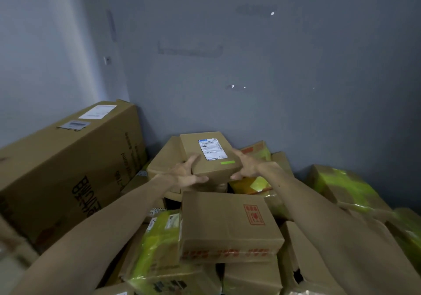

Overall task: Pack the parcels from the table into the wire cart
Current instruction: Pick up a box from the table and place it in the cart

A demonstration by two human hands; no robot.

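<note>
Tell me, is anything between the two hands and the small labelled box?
Nothing visible. The left hand and right hand grip the small labelled box by its sides. The wire cart is not in view.

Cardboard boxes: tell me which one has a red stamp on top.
The near box below the left hand and right hand; the held box they grip has a white label and green strip instead.
</note>
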